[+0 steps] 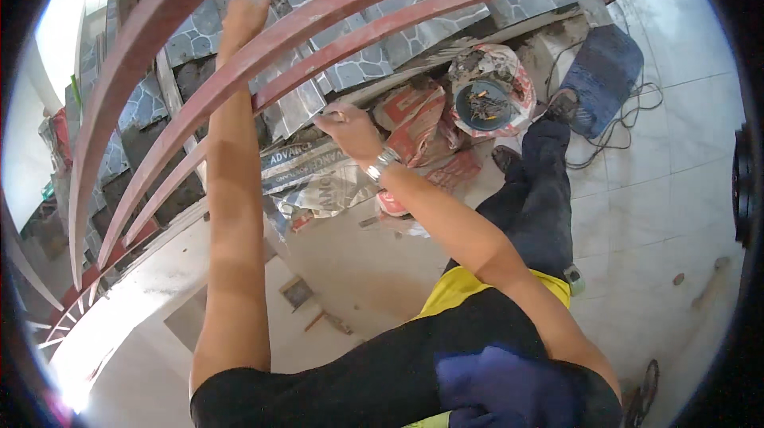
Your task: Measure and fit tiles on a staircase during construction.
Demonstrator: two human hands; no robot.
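Note:
My left arm reaches far forward between the curved red metal bars (342,10). My left hand (245,14) is past them over grey stone-patterned tiles (358,58), its fingers stretched out and a little blurred. My right hand (352,132), with a metal watch (383,164) at the wrist, is nearer to me. Its fingers are curled together beside the near edge of a tile (296,109); whether they grip anything is hidden. Below that hand lies a crumpled printed sack (318,181).
Red and white sacks (414,113) lie right of my right hand. Beyond them is a dark bucket (484,105) of debris inside a sack. A blue mat (609,78) and a black cable (629,129) lie on the tiled floor. Small pieces (326,320) lie on the floor below.

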